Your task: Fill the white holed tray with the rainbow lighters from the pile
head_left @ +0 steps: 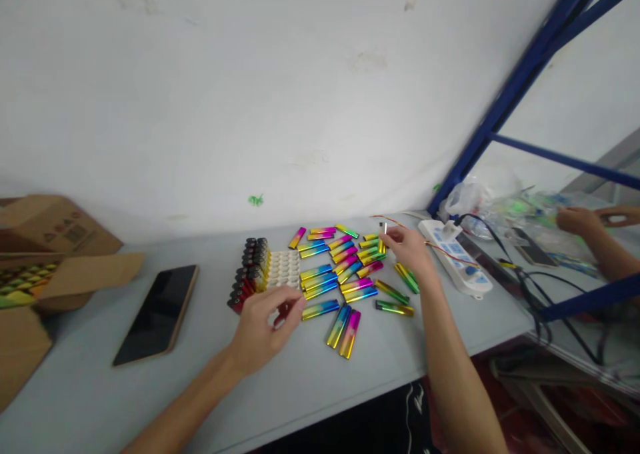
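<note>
My right hand [406,246] pinches a small lighter [383,242] with a silvery top and yellow body, held upright above the table; the fingers hide part of it. My left hand [265,324] hovers in front of a white tray [284,267] with rows of holes. Its fingers are curled, thumb and forefinger slightly apart, and nothing shows between them. Black-topped lighters [253,264], several with red bodies, stand upright in the tray's left side. Many shiny lighter-shaped pieces [320,309] in blue, yellow, pink and green lie scattered between my hands.
A phone [157,315] lies on the left, beside an open cardboard box [90,274] with colourful pieces inside. To the right are a white power strip [456,257], cables and a blue metal frame [500,117]. Beyond it, another person's hands [583,222] are near plastic bags.
</note>
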Motion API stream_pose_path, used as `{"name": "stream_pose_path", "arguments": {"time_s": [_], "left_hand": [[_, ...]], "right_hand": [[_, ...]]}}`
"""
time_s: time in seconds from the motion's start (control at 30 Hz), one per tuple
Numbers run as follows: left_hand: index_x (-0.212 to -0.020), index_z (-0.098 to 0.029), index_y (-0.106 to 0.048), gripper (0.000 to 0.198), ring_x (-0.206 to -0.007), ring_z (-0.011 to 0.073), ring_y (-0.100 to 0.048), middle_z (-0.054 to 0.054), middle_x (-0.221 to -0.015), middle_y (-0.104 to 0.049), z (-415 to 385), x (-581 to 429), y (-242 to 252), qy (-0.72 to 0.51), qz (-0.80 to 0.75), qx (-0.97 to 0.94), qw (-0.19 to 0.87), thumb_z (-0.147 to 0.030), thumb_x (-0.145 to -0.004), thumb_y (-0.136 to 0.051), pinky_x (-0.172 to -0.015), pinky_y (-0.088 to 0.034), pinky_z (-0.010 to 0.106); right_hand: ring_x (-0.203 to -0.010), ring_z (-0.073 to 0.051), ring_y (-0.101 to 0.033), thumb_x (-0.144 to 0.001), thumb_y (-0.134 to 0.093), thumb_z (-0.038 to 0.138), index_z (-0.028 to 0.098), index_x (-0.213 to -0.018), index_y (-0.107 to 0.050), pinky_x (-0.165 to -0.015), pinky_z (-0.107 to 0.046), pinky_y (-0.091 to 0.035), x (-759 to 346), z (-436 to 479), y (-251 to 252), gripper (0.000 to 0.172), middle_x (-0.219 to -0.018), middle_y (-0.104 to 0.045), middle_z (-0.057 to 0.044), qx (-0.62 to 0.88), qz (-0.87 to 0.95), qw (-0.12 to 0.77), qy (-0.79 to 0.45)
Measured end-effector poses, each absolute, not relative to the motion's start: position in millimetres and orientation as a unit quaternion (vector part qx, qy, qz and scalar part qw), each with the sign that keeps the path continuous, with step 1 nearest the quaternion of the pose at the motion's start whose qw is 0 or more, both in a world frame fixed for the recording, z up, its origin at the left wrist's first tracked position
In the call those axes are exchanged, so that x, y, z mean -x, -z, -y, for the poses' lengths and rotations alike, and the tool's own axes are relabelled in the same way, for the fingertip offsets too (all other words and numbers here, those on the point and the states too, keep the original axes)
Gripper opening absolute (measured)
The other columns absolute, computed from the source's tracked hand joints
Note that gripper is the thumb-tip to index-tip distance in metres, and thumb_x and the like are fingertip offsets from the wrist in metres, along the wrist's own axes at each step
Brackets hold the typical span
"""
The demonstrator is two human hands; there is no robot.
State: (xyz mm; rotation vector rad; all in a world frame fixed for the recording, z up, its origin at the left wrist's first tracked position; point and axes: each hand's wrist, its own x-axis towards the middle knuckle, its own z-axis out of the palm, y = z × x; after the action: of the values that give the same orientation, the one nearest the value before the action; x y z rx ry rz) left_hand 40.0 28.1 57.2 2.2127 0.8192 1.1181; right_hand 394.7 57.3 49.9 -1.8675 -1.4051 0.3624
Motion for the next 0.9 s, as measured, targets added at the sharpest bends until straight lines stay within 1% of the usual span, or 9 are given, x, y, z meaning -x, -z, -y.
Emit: {"name": "stream_pose_path", "arguments": {"time_s": [0.1, 0.2, 0.3, 0.4, 0.53, 0.6, 0.7, 0.83, 0.9], "left_hand": [[-0.09, -0.02, -0.078, 0.021, -0.067, 0.0156, -0.067, 0.005, -0.082, -0.076, -35, -42, -50, -0.431, -0.368, -0.751, 0.34, -0.037, -0.096, -0.068, -0.059, -0.054, 0.024], [-0.107, -0.021, -0.082, 0.029, -0.071, 0.0154, -0.065, 0.008, -0.096, -0.076, -40, -42, -45, -0.446, -0.398, -0.692, 0.405, -0.045, -0.095, -0.07, -0.054, -0.05, 0.022], [-0.112, -0.022, -0.083, 0.034, -0.071, 0.014, -0.061, 0.007, -0.094, -0.07, -43, -43, -44, -0.45, -0.408, -0.675, 0.419, -0.048, -0.094, -0.071, -0.051, -0.047, 0.02], [-0.113, -0.022, -0.083, 0.035, -0.072, 0.0141, -0.06, 0.006, -0.089, -0.064, -46, -44, -41, -0.452, -0.409, -0.669, 0.426, -0.048, -0.091, -0.074, -0.05, -0.045, 0.02], [-0.108, -0.018, -0.083, 0.037, -0.071, 0.0146, -0.059, 0.005, -0.087, -0.063, -50, -45, -36, -0.465, -0.416, -0.652, 0.43, -0.048, -0.087, -0.079, -0.048, -0.043, 0.021], [-0.092, -0.018, -0.083, 0.032, -0.069, 0.0144, -0.057, 0.004, -0.08, -0.06, -51, -45, -36, -0.456, -0.418, -0.658, 0.43, -0.049, -0.087, -0.078, -0.047, -0.041, 0.022], [-0.069, -0.018, -0.073, 0.04, -0.069, 0.0152, -0.055, 0.002, -0.073, -0.055, -50, -45, -40, -0.439, -0.412, -0.67, 0.434, -0.052, -0.089, -0.075, -0.051, -0.042, 0.023], [-0.093, -0.02, -0.073, 0.036, -0.087, 0.0199, -0.064, 0.006, -0.092, -0.067, -45, -45, -49, -0.483, -0.396, -0.656, 0.425, -0.055, -0.095, -0.067, -0.073, -0.053, 0.029], [-0.099, -0.021, -0.068, 0.037, -0.087, 0.019, -0.065, 0.005, -0.093, -0.07, -43, -46, -51, -0.491, -0.385, -0.648, 0.437, -0.057, -0.1, -0.06, -0.081, -0.054, 0.031]], "right_hand": [[-0.073, -0.019, -0.069, -0.092, -0.068, 0.06, 0.019, -0.097, -0.066, -0.069, -0.03, -0.054, -366, -56, -55, 0.041, -0.081, -0.074, -0.003, 0.57, 0.619, 0.462, -0.28], [-0.055, -0.016, -0.066, -0.095, -0.064, 0.065, 0.023, -0.109, -0.057, -0.054, -0.025, -0.051, -329, -49, -56, 0.045, -0.063, -0.066, 0.005, 0.487, 0.642, 0.407, -0.431], [-0.05, -0.019, -0.07, -0.097, -0.06, 0.066, 0.025, -0.121, -0.051, -0.048, -0.026, -0.052, -296, -41, -54, 0.048, -0.058, -0.067, 0.007, 0.437, 0.643, 0.326, -0.538], [-0.06, -0.022, -0.077, -0.095, -0.065, 0.065, 0.025, -0.122, -0.055, -0.052, -0.028, -0.058, -273, -36, -52, 0.049, -0.065, -0.071, 0.005, 0.4, 0.647, 0.297, -0.578], [-0.068, -0.022, -0.078, -0.09, -0.072, 0.063, 0.021, -0.098, -0.068, -0.063, -0.03, -0.06, -263, -34, -49, 0.043, -0.075, -0.077, -0.001, 0.382, 0.66, 0.291, -0.578], [-0.069, -0.021, -0.077, -0.088, -0.075, 0.063, 0.019, -0.088, -0.07, -0.066, -0.03, -0.06, -263, -35, -48, 0.044, -0.075, -0.079, -0.004, 0.381, 0.665, 0.285, -0.576], [-0.071, -0.021, -0.077, -0.087, -0.077, 0.062, 0.017, -0.092, -0.075, -0.069, -0.032, -0.061, -264, -36, -44, 0.045, -0.079, -0.081, -0.006, 0.374, 0.659, 0.284, -0.588], [-0.077, -0.021, -0.078, -0.086, -0.079, 0.059, 0.017, -0.104, -0.078, -0.076, -0.033, -0.062, -266, -39, -39, 0.045, -0.086, -0.081, -0.006, 0.38, 0.647, 0.301, -0.589], [-0.075, -0.02, -0.076, -0.088, -0.078, 0.058, 0.018, -0.105, -0.078, -0.075, -0.032, -0.061, -267, -40, -40, 0.044, -0.083, -0.08, -0.005, 0.388, 0.654, 0.311, -0.57]]}}
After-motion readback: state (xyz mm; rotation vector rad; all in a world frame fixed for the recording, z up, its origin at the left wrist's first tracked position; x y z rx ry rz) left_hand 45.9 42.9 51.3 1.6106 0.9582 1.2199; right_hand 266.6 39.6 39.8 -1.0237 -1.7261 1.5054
